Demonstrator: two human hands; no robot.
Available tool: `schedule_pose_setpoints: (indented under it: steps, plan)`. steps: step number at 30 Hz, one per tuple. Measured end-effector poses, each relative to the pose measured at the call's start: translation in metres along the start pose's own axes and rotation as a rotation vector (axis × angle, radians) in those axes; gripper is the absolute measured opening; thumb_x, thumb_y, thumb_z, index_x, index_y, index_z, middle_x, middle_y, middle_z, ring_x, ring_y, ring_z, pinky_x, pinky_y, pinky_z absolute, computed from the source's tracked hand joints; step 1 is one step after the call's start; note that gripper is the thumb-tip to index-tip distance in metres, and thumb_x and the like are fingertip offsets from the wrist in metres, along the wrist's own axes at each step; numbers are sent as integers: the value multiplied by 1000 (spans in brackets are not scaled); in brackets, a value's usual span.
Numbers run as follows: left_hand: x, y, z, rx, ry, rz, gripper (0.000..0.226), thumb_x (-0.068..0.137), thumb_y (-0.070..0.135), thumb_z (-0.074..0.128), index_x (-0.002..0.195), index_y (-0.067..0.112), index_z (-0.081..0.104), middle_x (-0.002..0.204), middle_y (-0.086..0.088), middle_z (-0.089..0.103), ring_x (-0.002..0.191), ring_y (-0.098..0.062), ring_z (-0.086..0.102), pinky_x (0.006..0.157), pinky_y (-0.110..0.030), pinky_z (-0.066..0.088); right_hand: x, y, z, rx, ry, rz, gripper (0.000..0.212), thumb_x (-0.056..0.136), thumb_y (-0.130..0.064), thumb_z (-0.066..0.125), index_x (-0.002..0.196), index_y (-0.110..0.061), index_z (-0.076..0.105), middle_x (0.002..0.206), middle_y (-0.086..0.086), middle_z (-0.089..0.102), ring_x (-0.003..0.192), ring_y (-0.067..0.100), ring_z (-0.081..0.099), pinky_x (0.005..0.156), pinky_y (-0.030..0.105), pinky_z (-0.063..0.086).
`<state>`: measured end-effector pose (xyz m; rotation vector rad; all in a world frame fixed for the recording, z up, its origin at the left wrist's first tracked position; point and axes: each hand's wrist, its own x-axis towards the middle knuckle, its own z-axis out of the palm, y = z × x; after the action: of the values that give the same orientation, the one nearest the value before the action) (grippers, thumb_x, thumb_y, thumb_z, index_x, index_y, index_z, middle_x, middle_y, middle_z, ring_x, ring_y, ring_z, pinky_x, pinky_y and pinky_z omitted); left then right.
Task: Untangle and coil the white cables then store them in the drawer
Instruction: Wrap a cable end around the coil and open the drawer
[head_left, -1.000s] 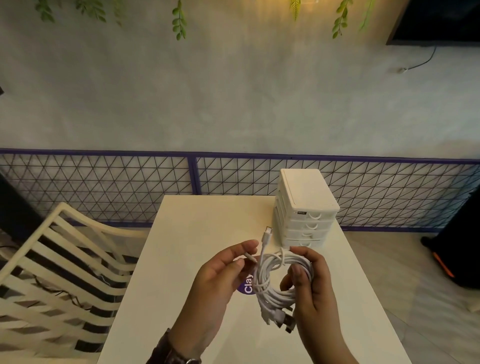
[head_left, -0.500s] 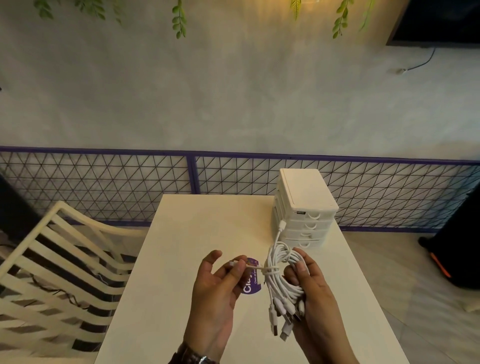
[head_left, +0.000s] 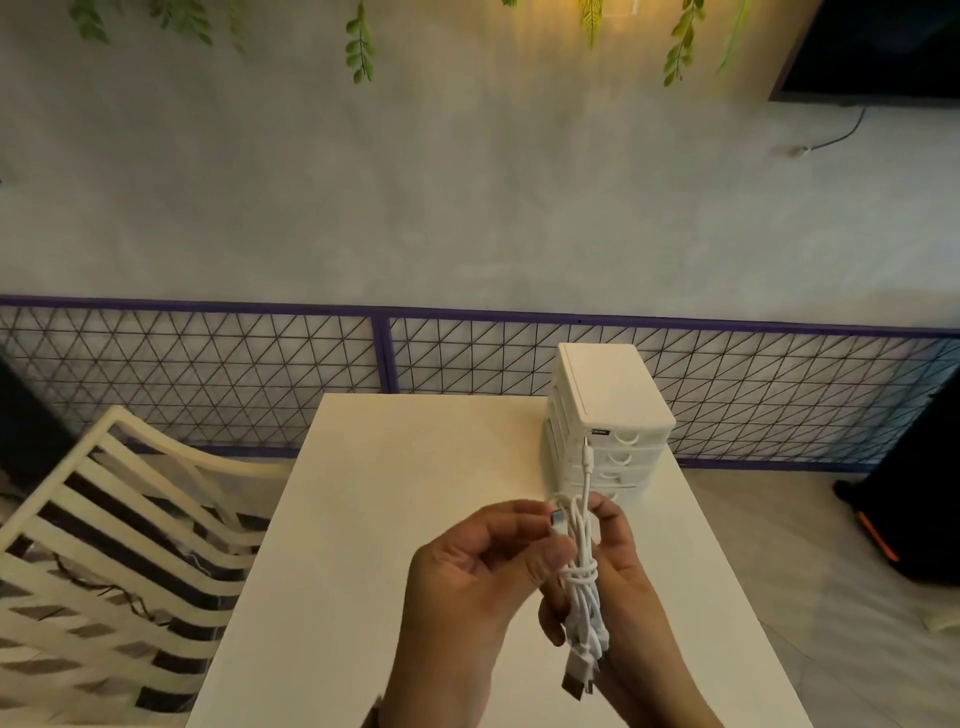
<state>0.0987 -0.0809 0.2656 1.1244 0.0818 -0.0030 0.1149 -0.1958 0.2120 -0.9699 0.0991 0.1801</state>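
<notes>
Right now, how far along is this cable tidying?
Coiling looks done: the white cables form one bundle, cinched by a wrap at the middle. In hand: the left hand pinches a loose end while the right hand grips the bundle. Left: storing them; the drawer unit appears fully shut.

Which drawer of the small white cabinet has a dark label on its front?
The top drawer: a small dark label sits left of its finger notch; the drawers below show plain white fronts.

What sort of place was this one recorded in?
Probably a café or lounge corner, though that's a guess: a small white table with a slatted cream chair beside it, a purple-framed wire-mesh panel along the wall, and green foliage hanging overhead.
</notes>
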Motion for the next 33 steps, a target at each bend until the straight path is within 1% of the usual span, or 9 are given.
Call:
schedule_pose_setpoints:
  steps: [5, 7, 12, 16, 19, 23, 27, 30, 33]
  plan:
    - [1, -3, -7, 91, 27, 11, 17, 52, 9, 82, 67, 9, 74, 74, -5, 74, 64, -13, 67, 58, -20, 55, -1, 4, -7, -296, 105, -130, 9, 89, -8, 52, 87, -15, 47, 77, 6, 67, 46, 23, 57, 41, 35, 52]
    - [3, -5, -9, 31, 87, -55, 13, 60, 9, 76, 73, 7, 72, 68, -5, 73, 60, -13, 68, 55, -20, 56, -3, 4, -8, -335, 67, -95, 9, 92, -19, 54, 90, -10, 53, 83, 8, 70, 58, 26, 64, 51, 40, 56]
    - [4, -9, -7, -56, 142, -161, 23, 57, 17, 71, 74, 3, 68, 63, -6, 70, 55, -12, 67, 52, -21, 57, -6, 3, -8, -435, -92, 40, 84, 41, -73, 72, 102, -19, 55, 87, -5, 74, 76, 16, 71, 64, 37, 60]
    - [5, -14, -10, -98, 180, -198, 28, 53, 20, 72, 74, 2, 68, 69, -12, 72, 58, -16, 68, 53, -23, 57, -15, 3, -4, -603, -120, -89, 53, 61, -53, 69, 108, -30, 58, 97, -8, 70, 91, 12, 65, 79, 34, 57]
    - [7, -15, -14, -30, 181, -159, 14, 62, 13, 73, 71, 3, 69, 68, -11, 72, 60, -16, 69, 54, -23, 57, -16, 5, -2, -569, -106, -145, 50, 63, -45, 66, 108, -24, 60, 97, -10, 71, 92, 4, 65, 76, 18, 52]
    - [14, -12, -27, 216, 179, -14, 3, 68, 14, 75, 66, 15, 73, 69, 0, 73, 66, -9, 67, 65, -24, 56, -17, 3, -3, -570, -45, -214, 43, 62, -48, 62, 100, -28, 64, 95, -13, 71, 87, -1, 65, 72, 10, 48]
    - [19, -10, -34, 298, 119, -1, 10, 74, 6, 72, 67, 13, 73, 61, 5, 72, 57, 0, 63, 57, -9, 49, -17, -1, 1, -589, -6, -199, 17, 67, -39, 68, 83, -39, 73, 85, -10, 73, 75, -2, 65, 64, 10, 49]
    - [21, -14, -36, 322, 99, -12, 9, 73, 9, 73, 65, 14, 74, 67, -2, 74, 65, -11, 68, 68, -23, 55, -18, -2, 0, -577, -13, -124, 16, 64, -32, 70, 79, -35, 76, 72, -5, 73, 61, 0, 61, 53, 12, 45]
    - [21, -19, -35, 353, 104, 4, 5, 72, 12, 74, 69, 17, 75, 71, -4, 74, 71, -18, 70, 73, -32, 57, -19, -5, 1, -543, -39, -68, 28, 64, -41, 72, 86, -24, 76, 77, 5, 74, 63, 12, 63, 54, 22, 47]
